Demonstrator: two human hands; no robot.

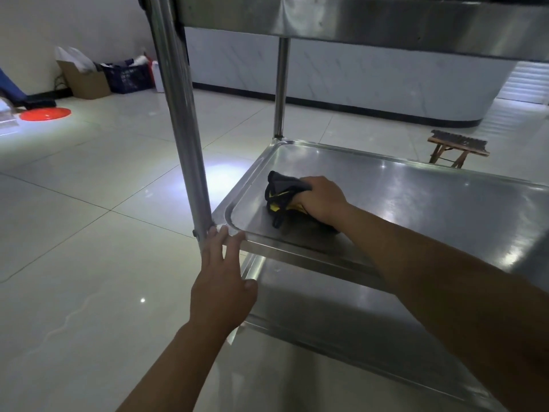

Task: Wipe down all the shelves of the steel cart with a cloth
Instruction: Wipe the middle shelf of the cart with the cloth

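Observation:
The steel cart's middle shelf [416,191] is a shiny tray with a raised rim. My right hand [322,200] grips a bunched black and yellow cloth [280,190] and presses it on the shelf near its left end. My left hand [221,281] lies with straight fingers against the shelf's near left corner, beside the upright post [181,120]. The top shelf [371,19] overhangs at the frame's upper edge. Below, the bottom shelf [326,316] is partly covered by my right forearm.
Pale glossy floor tiles surround the cart. A small wooden stool [457,147] stands beyond the shelf on the right. A curved white counter [386,84] runs along the back. At far left sit a cardboard box [84,80], a dark crate [127,80] and a red disc [45,114].

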